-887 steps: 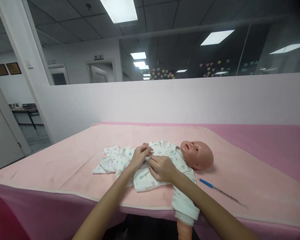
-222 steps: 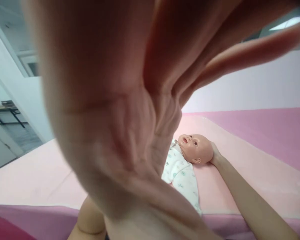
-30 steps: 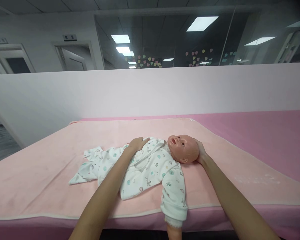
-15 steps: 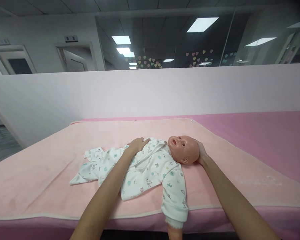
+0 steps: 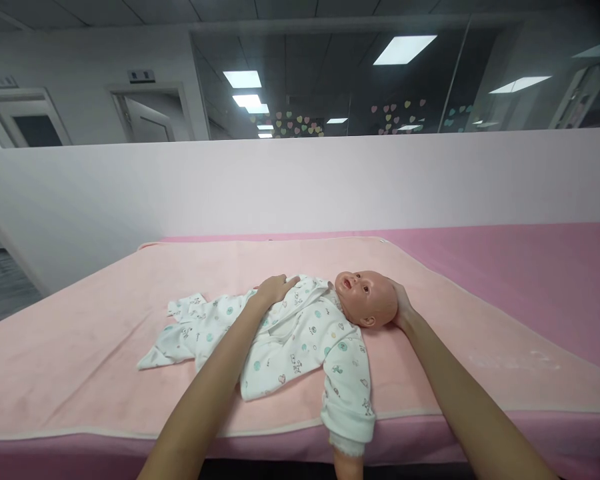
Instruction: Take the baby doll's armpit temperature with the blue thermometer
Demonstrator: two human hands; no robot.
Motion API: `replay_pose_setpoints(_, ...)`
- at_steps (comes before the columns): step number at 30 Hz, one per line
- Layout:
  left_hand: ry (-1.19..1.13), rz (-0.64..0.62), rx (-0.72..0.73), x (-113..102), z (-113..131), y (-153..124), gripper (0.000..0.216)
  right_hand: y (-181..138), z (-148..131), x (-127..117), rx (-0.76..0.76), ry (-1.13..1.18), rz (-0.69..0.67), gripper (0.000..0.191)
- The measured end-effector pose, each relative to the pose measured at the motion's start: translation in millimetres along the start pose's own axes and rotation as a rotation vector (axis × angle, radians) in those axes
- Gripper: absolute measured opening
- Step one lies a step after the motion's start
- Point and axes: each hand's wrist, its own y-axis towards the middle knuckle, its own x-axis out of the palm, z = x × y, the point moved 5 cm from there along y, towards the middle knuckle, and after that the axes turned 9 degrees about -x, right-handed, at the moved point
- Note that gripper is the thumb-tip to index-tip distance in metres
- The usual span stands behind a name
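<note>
Pale pink blanket [image 5: 105, 347] covered the near part of the table, and what I was handling lay on it. My left hand [image 5: 275, 290] lay open, palm down, flat on the chest of the baby doll [image 5: 305, 327], fingers resting on its white printed sleepsuit [image 5: 205, 330]. My right hand [image 5: 403, 308] was cupped against the back of the doll's head [image 5: 367, 298]. Its fingers were hidden behind the head, so I could not tell how tightly it held.

The doll lay on its back, head to my right, with one sleeved arm [image 5: 347, 400] hanging over the near edge. I judged the head to be hard, smooth plastic that could roll off a loose palm, so best cradled from beneath. The body looked light and limp, and the cloth looked soft and loose enough to slide over it. A hold under the trunk seemed safer than a pinch of fabric.

Beyond lay a darker pink cover [image 5: 530, 267], a white partition [image 5: 280, 187] and glass [image 5: 405, 110] dotted with heart stickers.
</note>
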Motion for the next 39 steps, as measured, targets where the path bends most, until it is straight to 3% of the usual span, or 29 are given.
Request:
replay_pose_setpoints(6,-0.004,-0.005,0.001,-0.8,0.8,-1.2,0.067,-5.8,-2.2,6.1,0.037,0.017,0.013,0.040)
replay_pose_setpoints(11,-0.007,-0.002,0.000,-0.6,0.2,-1.2,0.066,-9.8,-4.4,12.2,0.035,0.001,-0.080,0.038)
replay_pose_setpoints(22,-0.004,0.008,0.016,-0.3,0.9,0.0,0.068,-0.2,2.2,0.7,0.058,0.049,0.003,0.040)
replay_pose_setpoints(39,0.007,0.005,0.009,1.0,1.5,1.0,0.068,4.4,2.5,-6.2,0.052,0.031,-0.032,0.037)
